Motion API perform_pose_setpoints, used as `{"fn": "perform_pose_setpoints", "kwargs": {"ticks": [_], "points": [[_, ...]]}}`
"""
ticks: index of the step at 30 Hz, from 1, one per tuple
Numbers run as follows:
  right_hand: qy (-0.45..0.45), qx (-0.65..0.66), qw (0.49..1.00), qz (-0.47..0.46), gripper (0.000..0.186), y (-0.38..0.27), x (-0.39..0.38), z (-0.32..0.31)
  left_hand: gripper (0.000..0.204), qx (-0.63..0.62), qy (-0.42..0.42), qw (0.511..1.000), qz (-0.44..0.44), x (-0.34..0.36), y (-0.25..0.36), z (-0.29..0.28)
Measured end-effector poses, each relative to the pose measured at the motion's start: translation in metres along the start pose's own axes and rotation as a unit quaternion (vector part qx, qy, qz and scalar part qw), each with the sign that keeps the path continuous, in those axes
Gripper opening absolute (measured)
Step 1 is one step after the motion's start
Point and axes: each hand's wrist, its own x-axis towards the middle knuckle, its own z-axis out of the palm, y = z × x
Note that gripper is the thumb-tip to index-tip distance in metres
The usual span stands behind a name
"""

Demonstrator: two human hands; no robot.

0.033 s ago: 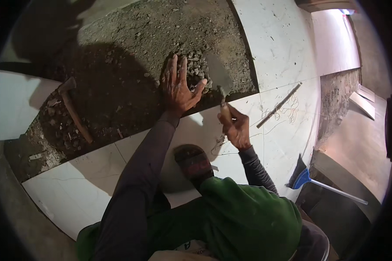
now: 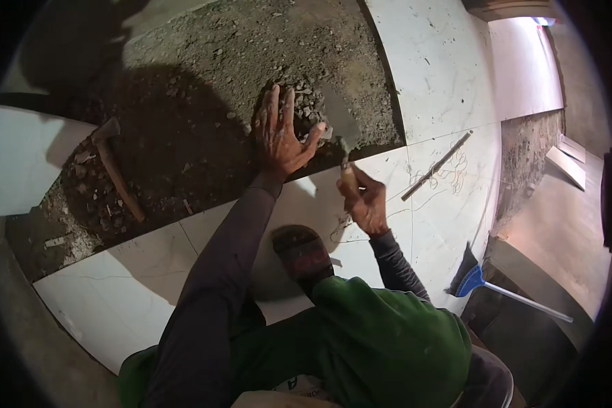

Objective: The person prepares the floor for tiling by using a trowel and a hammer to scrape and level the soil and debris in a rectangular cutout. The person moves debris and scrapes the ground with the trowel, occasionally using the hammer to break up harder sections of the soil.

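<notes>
My left hand lies over the near edge of a small heap of gravel, its fingers stretched out and the thumb apart. A trowel rests with its grey blade against the right side of that heap, on the dug-out dirt. My right hand is closed round the trowel's wooden handle, just over the white tile edge. How much of the gravel sits under my left palm is hidden.
A wooden-handled hammer lies on rubble at the left. White floor tiles border the dirt, with a thin stick and tangled string on them. A blue broom lies at the lower right.
My right hand and the trowel have shifted very slightly left. My left hand stays at the gravel heap.
</notes>
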Motion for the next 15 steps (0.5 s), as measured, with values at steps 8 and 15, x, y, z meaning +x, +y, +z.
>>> {"fn": "perform_pose_setpoints", "kwargs": {"ticks": [8,15], "points": [[-0.088,0.107,0.99,0.041,0.047,0.006,0.002,0.054,0.052,-0.076,0.147,0.986,0.017,-0.004,-0.022,0.005],[-0.105,0.114,0.987,0.044,0.028,-0.021,-0.005,0.07,0.04,-0.17,0.233,0.953,-0.095,-0.002,-0.011,0.0]]}}
